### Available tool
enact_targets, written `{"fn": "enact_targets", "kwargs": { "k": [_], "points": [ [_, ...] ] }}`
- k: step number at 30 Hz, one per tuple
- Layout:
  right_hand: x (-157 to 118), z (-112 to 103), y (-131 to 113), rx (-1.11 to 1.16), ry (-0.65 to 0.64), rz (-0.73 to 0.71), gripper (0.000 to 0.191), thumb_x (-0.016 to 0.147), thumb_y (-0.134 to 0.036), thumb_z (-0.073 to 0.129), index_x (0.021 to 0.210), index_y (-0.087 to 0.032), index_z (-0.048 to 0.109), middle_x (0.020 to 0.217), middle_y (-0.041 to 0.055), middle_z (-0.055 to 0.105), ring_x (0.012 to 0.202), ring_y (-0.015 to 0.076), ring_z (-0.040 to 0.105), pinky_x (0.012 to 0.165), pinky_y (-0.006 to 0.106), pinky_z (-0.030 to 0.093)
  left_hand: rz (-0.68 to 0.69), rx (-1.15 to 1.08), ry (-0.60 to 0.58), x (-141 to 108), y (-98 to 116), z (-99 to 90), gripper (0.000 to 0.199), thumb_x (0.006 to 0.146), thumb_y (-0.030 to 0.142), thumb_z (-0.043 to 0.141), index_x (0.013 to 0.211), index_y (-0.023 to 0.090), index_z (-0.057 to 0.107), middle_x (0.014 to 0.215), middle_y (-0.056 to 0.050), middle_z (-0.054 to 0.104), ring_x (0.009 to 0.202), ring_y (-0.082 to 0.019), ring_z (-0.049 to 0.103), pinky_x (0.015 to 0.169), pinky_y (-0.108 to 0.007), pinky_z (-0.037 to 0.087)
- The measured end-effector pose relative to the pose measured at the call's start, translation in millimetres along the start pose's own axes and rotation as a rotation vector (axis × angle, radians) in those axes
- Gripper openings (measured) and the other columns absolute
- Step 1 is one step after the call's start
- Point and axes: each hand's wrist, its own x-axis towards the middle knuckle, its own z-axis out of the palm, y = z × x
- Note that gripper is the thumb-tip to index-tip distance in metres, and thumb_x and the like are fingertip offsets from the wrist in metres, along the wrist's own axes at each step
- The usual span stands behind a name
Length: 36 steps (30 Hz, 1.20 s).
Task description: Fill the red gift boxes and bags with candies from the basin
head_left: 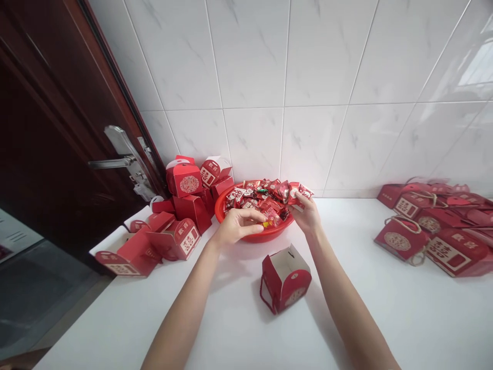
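Observation:
A red basin [260,236] full of wrapped candies [252,200] stands against the tiled wall. Over its front left part is my left hand [241,225], thumb and fingers apart above the candies, with nothing held between them. At the basin's right rim, my right hand [306,211] grips several red wrapped candies [295,192] between thumb and fingers. Between my forearms, an open red box [285,281] with a red cord handle sits on the white table; its inside looks pale.
Several red boxes [187,205], some open, are piled left of the basin. Closed red boxes with cord handles [402,240] are heaped at the right. A dark door [77,92] with a metal handle [111,163] is at the left. The white table [231,318] meets the wall.

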Motion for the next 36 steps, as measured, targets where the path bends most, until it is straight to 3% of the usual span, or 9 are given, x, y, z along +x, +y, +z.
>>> {"fn": "enact_targets", "kwargs": {
  "k": [3,6,11,14,16,22,27,32,36],
  "points": [
    [-8,-2,-14,-0.005,0.014,-0.031,0.024,0.066,-0.037,0.083,0.084,-0.026,0.07,0.086,0.0006,0.075,0.089,0.0236,0.07,0.08,0.036,0.057,0.037,0.107,-0.23,-14,20,15.2,0.015,0.074,0.028,0.08,0.088,0.022,0.082,0.1,-0.009,0.079,0.098,-0.028,0.073,0.087,-0.037,0.059],
    [-16,2,-27,-0.018,0.002,-0.061,0.021,0.067,-0.035,0.082,0.081,-0.027,0.07,0.082,-0.0007,0.074,0.084,0.0211,0.069,0.076,0.033,0.057,0.079,0.213,-0.299,-18,27,27.1,0.021,0.078,0.022,0.075,0.098,0.024,0.082,0.109,-0.007,0.079,0.108,-0.028,0.072,0.095,-0.037,0.057],
    [-32,11,-50,-0.112,-0.167,-0.05,0.023,0.067,-0.035,0.085,0.082,-0.024,0.072,0.081,0.0003,0.074,0.077,0.018,0.068,0.07,0.028,0.056,0.153,0.217,-0.085,-12,30,32.0,0.018,0.083,0.029,0.072,0.096,0.02,0.08,0.105,-0.008,0.079,0.104,-0.026,0.072,0.095,-0.036,0.057],
    [-40,15,-62,-0.187,-0.311,-0.037,0.022,0.069,-0.035,0.087,0.082,-0.022,0.074,0.081,0.0007,0.074,0.075,0.017,0.068,0.072,0.028,0.056,0.132,0.108,0.135,-7,34,30.6,0.036,0.083,0.041,0.073,0.108,0.016,0.075,0.106,-0.01,0.078,0.097,-0.025,0.073,0.087,-0.034,0.06],
    [-45,18,-66,-0.238,-0.39,-0.029,0.02,0.073,-0.036,0.086,0.08,-0.021,0.075,0.081,0.002,0.074,0.077,0.018,0.069,0.075,0.031,0.056,0.126,0.044,0.199,-4,36,31.2,0.046,0.08,0.047,0.075,0.113,0.015,0.073,0.105,-0.011,0.078,0.098,-0.025,0.073,0.087,-0.035,0.06],
    [-49,20,-66,-0.329,-0.477,0.002,0.023,0.078,-0.036,0.084,0.094,-0.02,0.076,0.088,0.0041,0.077,0.086,0.021,0.072,0.083,0.035,0.057,0.096,-0.016,0.203,-1,34,38.3,0.047,0.078,0.051,0.077,0.105,0.014,0.074,0.089,-0.008,0.078,0.082,-0.023,0.074,0.076,-0.035,0.062],
    [-48,19,-63,-0.357,-0.489,0.013,0.032,0.077,-0.039,0.085,0.1,-0.02,0.075,0.088,0.0048,0.076,0.089,0.0231,0.072,0.086,0.039,0.058,0.099,0.0,0.219,0,28,35.5,0.046,0.077,0.05,0.078,0.106,0.015,0.076,0.093,-0.008,0.079,0.082,-0.023,0.075,0.074,-0.035,0.063],
    [-48,18,-66,-0.438,-0.376,-0.136,0.025,0.075,-0.035,0.086,0.09,-0.021,0.073,0.088,0.0018,0.071,0.085,0.0198,0.071,0.082,0.037,0.059,0.153,0.184,0.243,-4,30,30.0,0.036,0.083,0.045,0.072,0.103,0.015,0.077,0.098,-0.009,0.079,0.088,-0.025,0.075,0.077,-0.034,0.062],
    [-49,13,-70,-0.42,-0.358,-0.201,0.02,0.077,-0.031,0.085,0.089,-0.022,0.072,0.088,-0.0001,0.066,0.08,0.0172,0.069,0.074,0.033,0.059,0.171,0.423,0.082,-13,42,32.0,0.023,0.087,0.032,0.066,0.1,0.018,0.079,0.101,-0.007,0.079,0.094,-0.024,0.074,0.084,-0.033,0.06]
  ]
}}
